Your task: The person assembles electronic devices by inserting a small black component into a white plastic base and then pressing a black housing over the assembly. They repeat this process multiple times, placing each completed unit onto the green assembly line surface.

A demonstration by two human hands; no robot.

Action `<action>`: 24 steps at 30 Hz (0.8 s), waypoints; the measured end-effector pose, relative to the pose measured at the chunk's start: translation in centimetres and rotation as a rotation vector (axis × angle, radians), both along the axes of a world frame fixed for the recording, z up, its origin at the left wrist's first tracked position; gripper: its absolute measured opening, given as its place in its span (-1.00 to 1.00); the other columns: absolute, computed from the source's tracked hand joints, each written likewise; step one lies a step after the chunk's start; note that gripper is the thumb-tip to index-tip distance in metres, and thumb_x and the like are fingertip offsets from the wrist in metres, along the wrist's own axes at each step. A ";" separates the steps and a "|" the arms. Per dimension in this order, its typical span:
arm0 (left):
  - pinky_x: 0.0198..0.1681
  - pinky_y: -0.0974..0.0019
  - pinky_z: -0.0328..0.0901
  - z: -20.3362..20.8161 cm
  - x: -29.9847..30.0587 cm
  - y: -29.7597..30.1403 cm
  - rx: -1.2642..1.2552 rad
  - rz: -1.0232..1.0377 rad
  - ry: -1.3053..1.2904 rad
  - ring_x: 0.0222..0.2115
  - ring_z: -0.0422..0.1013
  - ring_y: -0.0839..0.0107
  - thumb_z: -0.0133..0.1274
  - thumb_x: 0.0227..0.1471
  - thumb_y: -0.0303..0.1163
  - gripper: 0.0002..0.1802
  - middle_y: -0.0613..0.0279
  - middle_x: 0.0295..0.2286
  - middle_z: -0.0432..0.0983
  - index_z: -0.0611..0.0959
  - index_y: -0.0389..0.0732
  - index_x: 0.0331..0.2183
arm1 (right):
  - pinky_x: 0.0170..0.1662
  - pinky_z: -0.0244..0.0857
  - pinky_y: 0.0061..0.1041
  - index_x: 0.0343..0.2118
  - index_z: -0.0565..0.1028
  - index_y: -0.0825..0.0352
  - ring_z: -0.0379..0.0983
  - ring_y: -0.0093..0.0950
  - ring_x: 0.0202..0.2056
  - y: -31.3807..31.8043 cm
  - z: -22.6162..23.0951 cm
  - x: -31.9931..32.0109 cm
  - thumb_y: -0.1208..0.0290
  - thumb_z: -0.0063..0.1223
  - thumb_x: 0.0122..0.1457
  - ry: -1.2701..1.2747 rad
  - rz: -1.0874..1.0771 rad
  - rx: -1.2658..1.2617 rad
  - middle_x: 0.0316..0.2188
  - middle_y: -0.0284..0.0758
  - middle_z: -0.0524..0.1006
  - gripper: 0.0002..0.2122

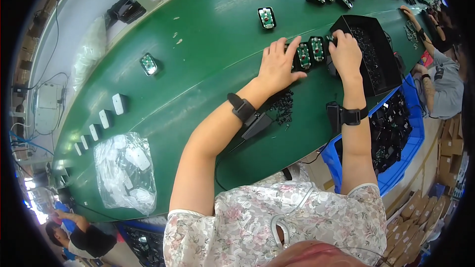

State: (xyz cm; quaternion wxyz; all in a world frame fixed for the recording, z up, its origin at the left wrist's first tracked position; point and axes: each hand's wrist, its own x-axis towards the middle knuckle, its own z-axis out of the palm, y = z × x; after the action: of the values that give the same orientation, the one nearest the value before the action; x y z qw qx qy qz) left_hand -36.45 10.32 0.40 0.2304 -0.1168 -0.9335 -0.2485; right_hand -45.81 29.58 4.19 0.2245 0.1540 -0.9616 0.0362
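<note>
Across green bench [208, 59], right of centre | with left hand [278, 64] splayed, unclenched, about left end of black housings [303, 56] | with right hand [346, 52] curled at right end, grasp hard to make out | might scrape exposed boards [317, 48] if squeezed unevenly

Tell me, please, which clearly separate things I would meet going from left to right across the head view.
Clear bag of white parts → left hand → green board between the hands → right hand → co-worker's grey shirt.
</note>
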 end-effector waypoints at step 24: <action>-0.01 -0.01 0.22 -2.7 11.8 -29.6 -0.277 1.072 -0.081 -0.04 0.30 -0.06 0.13 -0.08 0.12 -0.15 -0.14 -0.05 0.36 0.29 -0.16 0.12 | -0.12 0.37 -0.15 -0.12 0.38 0.18 0.39 -0.05 -0.16 -15.8 -0.3 -5.8 0.48 -0.01 0.02 -0.198 0.286 -0.196 -0.19 -0.05 0.38 -0.69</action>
State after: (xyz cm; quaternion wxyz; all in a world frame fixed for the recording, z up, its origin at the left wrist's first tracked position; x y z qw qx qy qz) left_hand -24.68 -19.24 -2.30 0.2709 0.3551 -0.8944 0.0244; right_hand -51.65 13.79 3.91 0.1354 0.2619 -0.9392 0.1758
